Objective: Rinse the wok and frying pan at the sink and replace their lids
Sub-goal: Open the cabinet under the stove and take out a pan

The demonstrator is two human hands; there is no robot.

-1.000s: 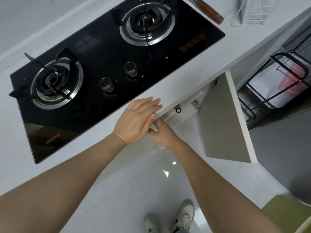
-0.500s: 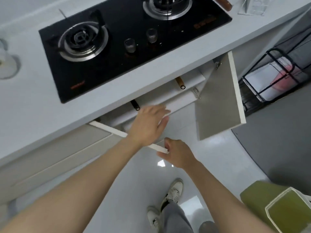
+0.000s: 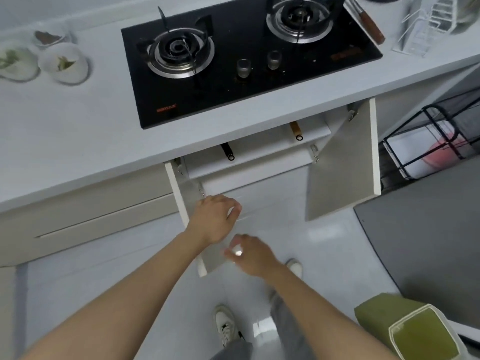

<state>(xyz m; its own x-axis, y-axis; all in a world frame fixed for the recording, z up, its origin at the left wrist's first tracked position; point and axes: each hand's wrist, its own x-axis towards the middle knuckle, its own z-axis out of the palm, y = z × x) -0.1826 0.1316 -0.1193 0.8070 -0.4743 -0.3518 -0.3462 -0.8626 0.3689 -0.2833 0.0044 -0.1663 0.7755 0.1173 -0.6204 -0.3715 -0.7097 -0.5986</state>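
Note:
Below the stove, a cabinet stands with both doors swung open. Two pan handles poke out over its shelf point(image 3: 259, 148): a black handle point(image 3: 228, 152) on the left and a wooden handle point(image 3: 296, 131) on the right. The pans themselves and any lids are hidden under the counter. My left hand point(image 3: 215, 219) hovers over the left cabinet door point(image 3: 179, 201) with its fingers loosely curled; whether it grips the door is unclear. Just below it, my right hand point(image 3: 250, 254) has its fingertips on that door's free end.
The black two-burner gas stove point(image 3: 233, 61) is set in the grey counter point(image 3: 78, 120). Small dishes point(image 3: 63, 63) stand at the left. The right cabinet door point(image 3: 342, 165) juts into the floor space. A black wire rack point(image 3: 431, 141) and a green bin point(image 3: 426, 333) stand at the right.
The left cabinet door has swung out from nearly closed to fully open. Both hands came down and back with it, and the view pulled away from the counter.

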